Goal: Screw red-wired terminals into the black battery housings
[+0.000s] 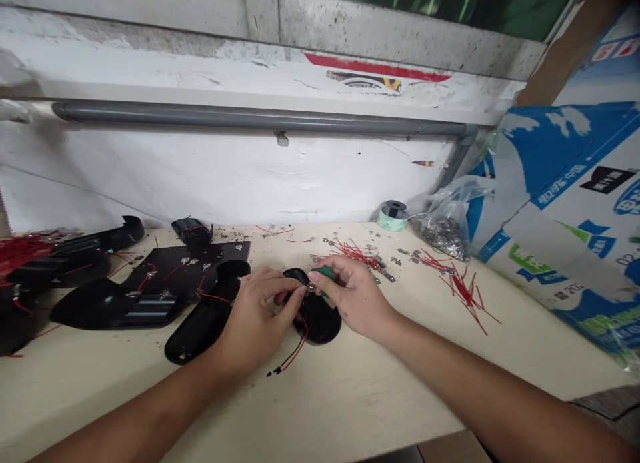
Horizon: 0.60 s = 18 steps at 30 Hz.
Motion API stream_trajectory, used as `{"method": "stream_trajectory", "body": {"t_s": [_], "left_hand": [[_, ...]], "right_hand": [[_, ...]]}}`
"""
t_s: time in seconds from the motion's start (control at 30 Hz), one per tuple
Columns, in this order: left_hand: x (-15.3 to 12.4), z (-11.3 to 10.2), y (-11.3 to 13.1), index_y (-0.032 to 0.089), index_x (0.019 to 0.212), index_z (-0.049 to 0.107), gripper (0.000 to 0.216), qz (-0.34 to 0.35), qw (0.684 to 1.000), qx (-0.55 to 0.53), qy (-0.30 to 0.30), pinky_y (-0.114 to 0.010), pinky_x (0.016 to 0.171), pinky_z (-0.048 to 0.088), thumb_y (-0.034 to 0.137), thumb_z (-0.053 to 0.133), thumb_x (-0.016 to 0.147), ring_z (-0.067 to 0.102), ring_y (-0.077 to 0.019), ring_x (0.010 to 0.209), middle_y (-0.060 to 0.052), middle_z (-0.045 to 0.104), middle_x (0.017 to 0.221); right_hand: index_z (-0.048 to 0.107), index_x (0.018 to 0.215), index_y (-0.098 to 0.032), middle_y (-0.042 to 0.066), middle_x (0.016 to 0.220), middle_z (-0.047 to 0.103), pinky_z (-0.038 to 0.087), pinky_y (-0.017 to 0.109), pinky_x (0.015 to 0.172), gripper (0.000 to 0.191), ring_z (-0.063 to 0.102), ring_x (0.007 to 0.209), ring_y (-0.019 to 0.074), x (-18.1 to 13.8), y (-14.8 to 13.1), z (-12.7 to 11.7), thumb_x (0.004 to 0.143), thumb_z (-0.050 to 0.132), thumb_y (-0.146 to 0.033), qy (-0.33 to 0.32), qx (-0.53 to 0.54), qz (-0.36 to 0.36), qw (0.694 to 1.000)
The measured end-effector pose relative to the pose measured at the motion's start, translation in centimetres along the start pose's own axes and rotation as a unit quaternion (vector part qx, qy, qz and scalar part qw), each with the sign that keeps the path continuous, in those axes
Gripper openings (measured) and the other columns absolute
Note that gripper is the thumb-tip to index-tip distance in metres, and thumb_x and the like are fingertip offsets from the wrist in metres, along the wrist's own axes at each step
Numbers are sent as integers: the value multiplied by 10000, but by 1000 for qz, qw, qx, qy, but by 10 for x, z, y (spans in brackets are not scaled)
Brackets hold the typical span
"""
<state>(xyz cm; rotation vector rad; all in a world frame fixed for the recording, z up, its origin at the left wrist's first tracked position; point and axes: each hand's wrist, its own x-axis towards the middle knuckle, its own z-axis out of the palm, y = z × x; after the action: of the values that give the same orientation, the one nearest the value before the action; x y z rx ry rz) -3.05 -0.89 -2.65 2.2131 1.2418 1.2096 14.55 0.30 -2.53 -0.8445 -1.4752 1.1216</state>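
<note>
My left hand (265, 310) is closed in a pinch, with a small metal contact (311, 288) at its fingertips. Opposite it, my right hand (361, 296) grips a small green piece (327, 272) whose kind I cannot make out, since fingers cover most of it. Both sets of fingertips nearly meet over a black plastic shell (323, 323) on the table. Red and black wires (297, 353) run from this shell toward me and end in a small black connector (274, 372). Another black shell (197, 330) lies beside my left wrist.
Several black shells (110, 303) with red wires crowd the left, near a dark flat sheet (170, 266). Red wires with metal tabs (357, 255) lie behind my right hand, and more red wires (465, 290) to the right. A tape roll (393, 218), bagged metal parts (443, 226) and a blue-white carton (565, 216) border the table.
</note>
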Motion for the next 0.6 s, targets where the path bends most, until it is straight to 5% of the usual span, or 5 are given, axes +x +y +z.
{"method": "stream_trajectory", "body": {"t_s": [0.37, 0.6], "left_hand": [[2, -2, 3, 226, 794, 726, 201, 5, 1000, -13, -7, -324, 699, 394, 273, 567, 907, 528, -162, 691, -9, 596, 682], [2, -4, 2, 210, 751, 707, 236, -1, 1000, 10, -12, -328, 690, 383, 294, 556, 911, 524, -165, 680, -8, 586, 656]], "right_hand": [[549, 833, -189, 5, 695, 634, 461, 263, 605, 289, 590, 636, 143, 0, -2, -5, 932, 582, -458, -19, -40, 12, 999], [469, 757, -202, -47, 629, 470, 399, 227, 513, 326, 465, 552, 106, 0, -3, -6, 952, 555, -448, 1, -49, -10, 999]]}}
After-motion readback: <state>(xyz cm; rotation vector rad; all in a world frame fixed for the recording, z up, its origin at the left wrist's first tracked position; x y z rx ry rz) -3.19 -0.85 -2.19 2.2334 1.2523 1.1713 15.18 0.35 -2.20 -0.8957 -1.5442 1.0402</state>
